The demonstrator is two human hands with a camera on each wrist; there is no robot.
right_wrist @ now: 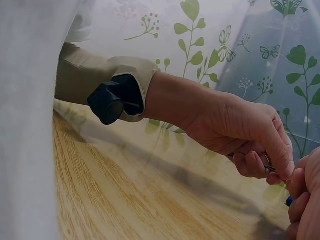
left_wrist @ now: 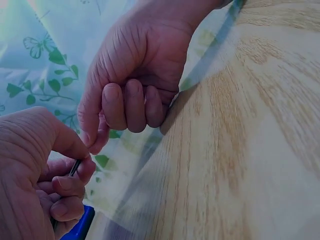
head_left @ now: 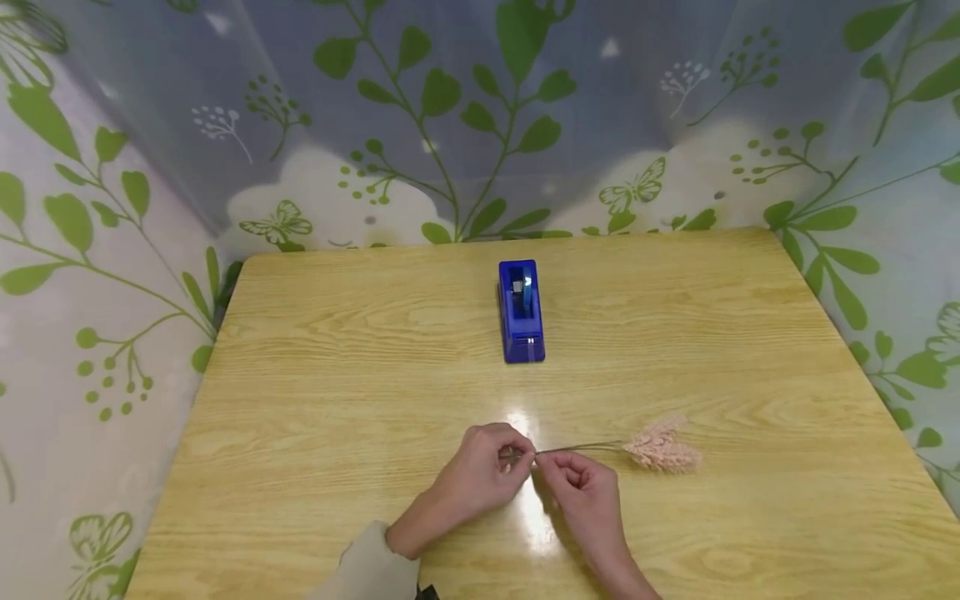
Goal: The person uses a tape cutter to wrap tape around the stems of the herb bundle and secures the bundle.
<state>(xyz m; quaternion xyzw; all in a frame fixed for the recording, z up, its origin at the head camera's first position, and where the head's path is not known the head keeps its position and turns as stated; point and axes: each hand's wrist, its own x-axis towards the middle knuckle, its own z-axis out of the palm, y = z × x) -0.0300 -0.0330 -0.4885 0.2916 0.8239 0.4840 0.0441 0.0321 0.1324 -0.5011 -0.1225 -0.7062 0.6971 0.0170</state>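
Note:
Dried flowers (head_left: 663, 448) with fluffy pale pink heads lie sideways close over the table, their heads pointing right. Their thin dark stems (head_left: 588, 447) run left into both hands. My left hand (head_left: 480, 468) pinches the stems between thumb and forefinger, and the stem ends pass under its curled fingers (left_wrist: 67, 207). Right beside those fingertips, the thumb and forefinger of my right hand (head_left: 588, 492) pinch at the same spot on the stems; the other fingers (left_wrist: 135, 107) are curled in. The fingertips of both hands meet, hiding that bit of stem.
A blue tape dispenser (head_left: 519, 327) stands beyond the hands, toward the back of the wood-grain table (head_left: 337, 400). Curtains with green leaves (head_left: 442, 92) hang close around the back and sides. A dark device (right_wrist: 107, 102) sits at the left sleeve cuff.

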